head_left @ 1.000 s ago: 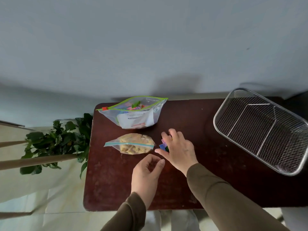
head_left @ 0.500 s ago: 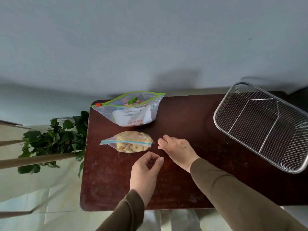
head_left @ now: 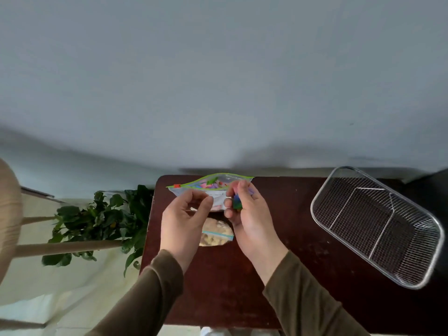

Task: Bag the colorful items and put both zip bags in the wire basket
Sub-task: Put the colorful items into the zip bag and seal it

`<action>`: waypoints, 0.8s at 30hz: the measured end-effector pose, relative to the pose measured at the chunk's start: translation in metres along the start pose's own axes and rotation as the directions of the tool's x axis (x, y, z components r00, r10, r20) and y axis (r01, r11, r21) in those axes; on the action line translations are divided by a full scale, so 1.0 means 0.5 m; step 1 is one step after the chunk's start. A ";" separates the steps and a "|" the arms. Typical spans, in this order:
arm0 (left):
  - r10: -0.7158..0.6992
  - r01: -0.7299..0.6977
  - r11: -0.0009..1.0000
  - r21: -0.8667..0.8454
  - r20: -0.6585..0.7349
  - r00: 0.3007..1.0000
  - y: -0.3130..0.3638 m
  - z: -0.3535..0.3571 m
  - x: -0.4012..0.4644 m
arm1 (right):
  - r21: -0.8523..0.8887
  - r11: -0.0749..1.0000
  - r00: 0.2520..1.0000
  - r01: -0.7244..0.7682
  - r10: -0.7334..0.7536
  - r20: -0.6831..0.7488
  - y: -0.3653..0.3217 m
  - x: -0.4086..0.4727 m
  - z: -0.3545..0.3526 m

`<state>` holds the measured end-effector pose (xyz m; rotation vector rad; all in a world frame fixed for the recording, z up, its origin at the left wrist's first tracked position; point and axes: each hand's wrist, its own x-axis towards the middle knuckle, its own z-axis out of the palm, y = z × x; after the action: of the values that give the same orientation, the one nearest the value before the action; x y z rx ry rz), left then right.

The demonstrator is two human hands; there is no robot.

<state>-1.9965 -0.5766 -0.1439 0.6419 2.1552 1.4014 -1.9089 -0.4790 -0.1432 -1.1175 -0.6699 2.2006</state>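
A clear zip bag with a green zip [head_left: 194,187] stands at the table's far edge, mouth open, with several colorful pieces inside. My left hand [head_left: 185,215] pinches the bag's front wall near its label. My right hand [head_left: 249,214] hovers at the right end of the bag's mouth, closed on a few colorful items [head_left: 237,202], green and blue. A second zip bag with a blue zip and tan contents [head_left: 215,235] lies shut on the table between my wrists. The wire basket [head_left: 358,214] sits at the right with nothing in it.
The dark brown table [head_left: 218,287] is small and stands against a grey wall. A green leafy plant [head_left: 97,221] and pale wooden poles [head_left: 60,249] stand off its left edge. The basket overhangs the table's right side.
Both hands have moved away from me to the green-zip bag. My right hand picked colorful items off the table and lifted them to the bag's mouth; my left hand took the bag's front.
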 end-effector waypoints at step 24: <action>-0.027 0.017 0.885 0.465 0.015 1.000 0.001 -0.022 0.157 | 0.417 0.890 0.911 -0.184 0.314 -0.268 0.009 0.026 0.125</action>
<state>-2.0639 -0.5351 -0.1506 0.7934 2.4921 0.8525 -1.9686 -0.4838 -0.1205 -1.3713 0.0617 2.1477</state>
